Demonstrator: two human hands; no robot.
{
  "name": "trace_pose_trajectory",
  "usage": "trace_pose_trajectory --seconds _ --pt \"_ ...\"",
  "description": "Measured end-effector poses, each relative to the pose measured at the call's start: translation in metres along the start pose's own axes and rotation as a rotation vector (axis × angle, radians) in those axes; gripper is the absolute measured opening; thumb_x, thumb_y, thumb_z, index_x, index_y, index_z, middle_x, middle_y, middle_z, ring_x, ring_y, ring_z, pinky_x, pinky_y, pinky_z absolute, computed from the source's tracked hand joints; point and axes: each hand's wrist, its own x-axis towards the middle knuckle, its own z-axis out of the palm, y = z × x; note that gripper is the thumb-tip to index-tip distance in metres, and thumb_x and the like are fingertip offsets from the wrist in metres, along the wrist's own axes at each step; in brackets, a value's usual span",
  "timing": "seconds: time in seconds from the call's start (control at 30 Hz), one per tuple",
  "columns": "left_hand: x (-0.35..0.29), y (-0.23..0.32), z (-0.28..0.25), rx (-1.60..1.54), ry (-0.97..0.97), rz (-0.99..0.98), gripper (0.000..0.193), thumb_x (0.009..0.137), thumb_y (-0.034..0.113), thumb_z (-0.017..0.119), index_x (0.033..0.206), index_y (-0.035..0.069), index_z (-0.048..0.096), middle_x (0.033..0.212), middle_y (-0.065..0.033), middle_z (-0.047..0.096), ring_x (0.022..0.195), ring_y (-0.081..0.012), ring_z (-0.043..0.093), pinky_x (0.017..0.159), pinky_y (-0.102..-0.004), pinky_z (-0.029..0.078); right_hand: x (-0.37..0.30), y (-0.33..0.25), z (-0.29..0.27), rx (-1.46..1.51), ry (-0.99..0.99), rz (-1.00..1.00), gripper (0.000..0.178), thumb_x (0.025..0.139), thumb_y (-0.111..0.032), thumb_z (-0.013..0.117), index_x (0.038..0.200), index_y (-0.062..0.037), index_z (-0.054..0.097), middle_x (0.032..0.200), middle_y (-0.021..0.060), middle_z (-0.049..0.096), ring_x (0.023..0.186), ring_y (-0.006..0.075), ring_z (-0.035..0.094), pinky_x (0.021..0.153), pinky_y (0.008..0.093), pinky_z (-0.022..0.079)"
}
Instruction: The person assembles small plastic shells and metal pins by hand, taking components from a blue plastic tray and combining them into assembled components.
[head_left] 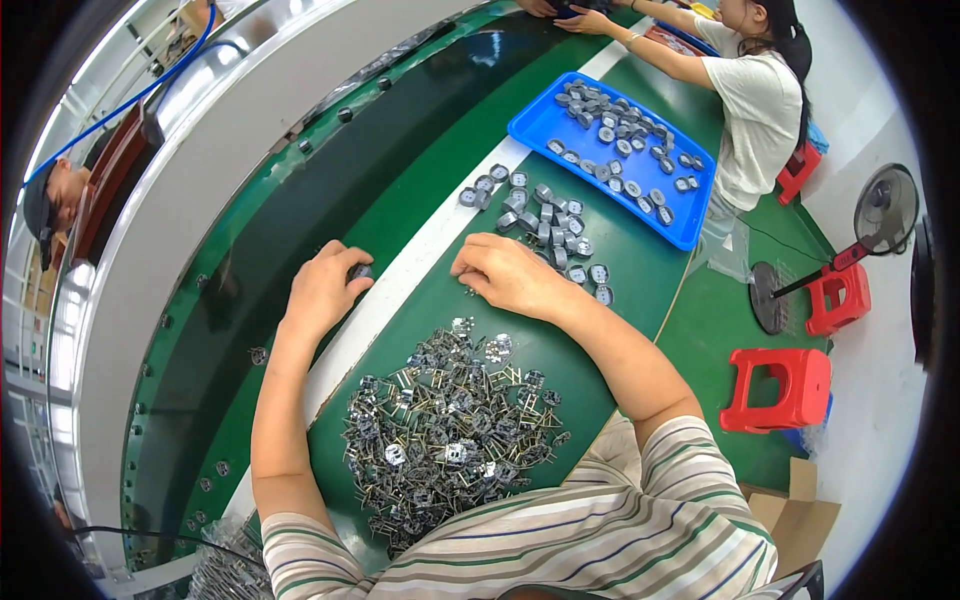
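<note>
My left hand (pixel 325 290) is over the white strip beside the conveyor, its thumb and fingers closed round a small grey round housing (pixel 361 271). Above the green table, my right hand (pixel 515 278) has its fingers curled together. A tiny metallic bit shows under their tips, too small to name. In front of me is a heap of small dark parts with metal pins (pixel 450 450), just nearer than the right hand. Several loose grey round housings (pixel 545 228) lie beyond that hand.
A blue tray (pixel 690 238) of grey housings sits at the far right of the table. Left runs a dark green conveyor belt (pixel 235 290) with scattered parts along it. A co-worker (pixel 750 100) reaches in at the far end. Red stools (pixel 775 390) and a fan (pixel 885 212) stand right.
</note>
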Motion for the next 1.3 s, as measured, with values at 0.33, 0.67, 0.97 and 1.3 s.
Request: trace_pose_trajectory --seconds 0.33,0.67,0.97,1.3 --pt "-0.002 0.026 0.013 -0.346 0.059 0.171 0.037 0.083 0.014 0.081 0.116 0.001 0.072 0.101 -0.0114 0.069 0.087 -0.0227 0.067 0.082 -0.0374 0.056 0.002 0.001 -0.026 0.121 -0.231 -0.012 0.024 0.09 0.001 0.07 0.113 -0.0039 0.074 0.111 0.0123 0.067 0.112 0.032 0.064 0.097 0.0425 0.053" --pt "-0.012 0.053 0.052 -0.477 0.04 0.181 0.043 0.079 0.02 0.089 0.114 0.006 0.067 0.105 -0.0093 0.061 0.091 -0.0245 0.064 0.081 -0.0378 0.056 0.002 -0.003 -0.008 0.047 -0.107 0.202 0.011 0.087 -0.006 0.076 0.095 0.001 0.074 0.09 0.0163 0.069 0.084 0.0329 0.072 0.076 0.043 0.057" --pt "-0.01 0.047 0.067 -0.462 0.047 0.206 0.039 0.078 0.025 0.089 0.104 0.005 0.068 0.104 -0.0114 0.06 0.102 -0.0317 0.064 0.088 -0.0431 0.052 0.012 -0.016 0.008 0.14 0.037 0.129 0.012 0.085 -0.01 0.081 0.091 -0.0019 0.076 0.089 0.012 0.072 0.088 0.0288 0.07 0.076 0.0404 0.056" --pt "-0.011 0.047 0.066 -0.459 0.04 0.193 0.038 0.078 0.026 0.09 0.101 0.005 0.068 0.103 -0.0106 0.06 0.1 -0.0309 0.064 0.085 -0.043 0.052 0.015 -0.012 0.023 0.116 0.08 0.088 0.011 0.082 -0.005 0.081 0.089 -0.0012 0.073 0.089 0.0118 0.071 0.092 0.0302 0.068 0.078 0.0418 0.055"
